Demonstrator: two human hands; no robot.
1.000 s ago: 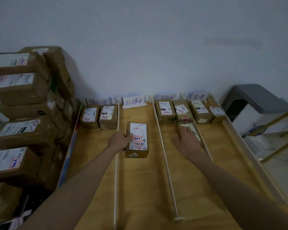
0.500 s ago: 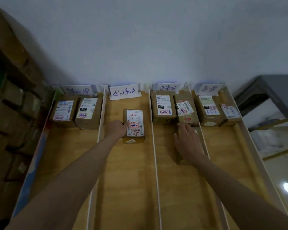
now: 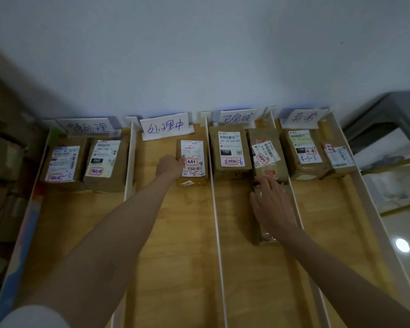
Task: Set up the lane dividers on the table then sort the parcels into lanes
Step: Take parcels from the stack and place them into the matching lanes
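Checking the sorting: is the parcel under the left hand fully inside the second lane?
Inside. The parcel lies flat between the two white dividers, near the lane's sign, with the left hand against its side.

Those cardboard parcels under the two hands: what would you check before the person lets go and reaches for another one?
1. Left hand holds the side of the brown cardboard parcel with the white label, inside the second lane: ok.
2. That parcel pushed back to the handwritten paper lane sign: not ok, a gap remains.
3. Right hand lies flat on the brown taped parcel in the third lane: ok.
4. That parcel's label matches its lane: cannot tell, the hand covers it.
5. White strip divider between the two lanes upright and straight: ok.
6. Taped parcel closed up behind the back-row stickered parcel: cannot tell.
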